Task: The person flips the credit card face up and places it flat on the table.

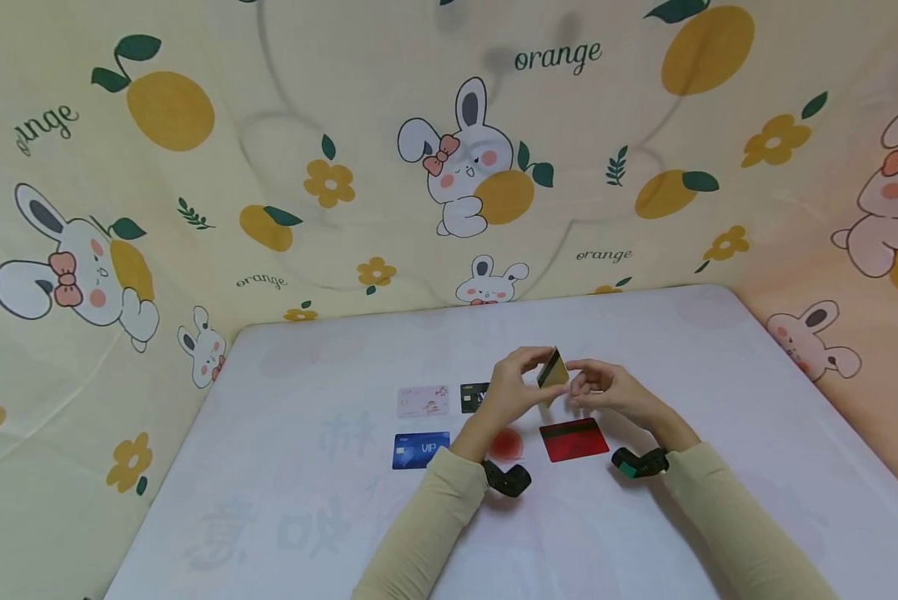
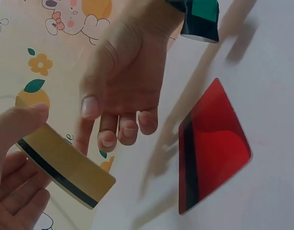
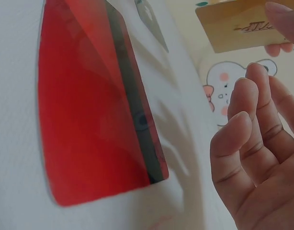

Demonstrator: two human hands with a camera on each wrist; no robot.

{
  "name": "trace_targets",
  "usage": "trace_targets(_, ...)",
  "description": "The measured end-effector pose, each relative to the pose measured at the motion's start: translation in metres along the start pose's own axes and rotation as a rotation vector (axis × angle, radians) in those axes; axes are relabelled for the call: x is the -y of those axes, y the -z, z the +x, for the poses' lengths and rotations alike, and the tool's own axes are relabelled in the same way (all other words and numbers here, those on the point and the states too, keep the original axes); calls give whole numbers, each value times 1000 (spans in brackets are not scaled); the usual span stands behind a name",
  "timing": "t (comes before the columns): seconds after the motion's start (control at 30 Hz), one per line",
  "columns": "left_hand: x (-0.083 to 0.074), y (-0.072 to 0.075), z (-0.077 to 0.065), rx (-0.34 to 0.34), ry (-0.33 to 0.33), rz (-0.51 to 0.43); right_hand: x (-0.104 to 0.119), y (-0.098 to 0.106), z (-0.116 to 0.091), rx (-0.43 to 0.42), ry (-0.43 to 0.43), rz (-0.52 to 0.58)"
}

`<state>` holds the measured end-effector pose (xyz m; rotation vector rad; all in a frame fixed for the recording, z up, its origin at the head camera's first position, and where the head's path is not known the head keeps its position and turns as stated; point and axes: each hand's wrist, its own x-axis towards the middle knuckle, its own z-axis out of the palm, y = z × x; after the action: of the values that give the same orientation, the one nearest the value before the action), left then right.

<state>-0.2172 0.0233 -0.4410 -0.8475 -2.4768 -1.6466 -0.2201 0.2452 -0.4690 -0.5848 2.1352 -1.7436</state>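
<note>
My left hand (image 1: 507, 387) pinches a gold card (image 1: 554, 371) between thumb and fingers, holding it tilted above the table. The card's black stripe shows in the left wrist view; raised lettering shows on its other face in the right wrist view. Just right of it, my right hand (image 1: 617, 392) has its fingers loosely bent. Its index finger reaches behind the card; whether they touch I cannot tell. Below the hands lies a red card (image 1: 574, 440), its dark stripe facing up. My left hand partly covers a black card (image 1: 472, 398).
A pale pink card (image 1: 423, 402) and a blue VIP card (image 1: 420, 450) lie to the left on the white table (image 1: 268, 467). A round red mark (image 1: 505, 446) shows beside my left forearm. A printed cloth (image 1: 388, 100) hangs behind the table.
</note>
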Motion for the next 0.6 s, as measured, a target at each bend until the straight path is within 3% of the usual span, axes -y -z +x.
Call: trace_targets(0.6, -4, 1, -1, -25, -22, -131, -8, -8, 6, 64, -12, 106)
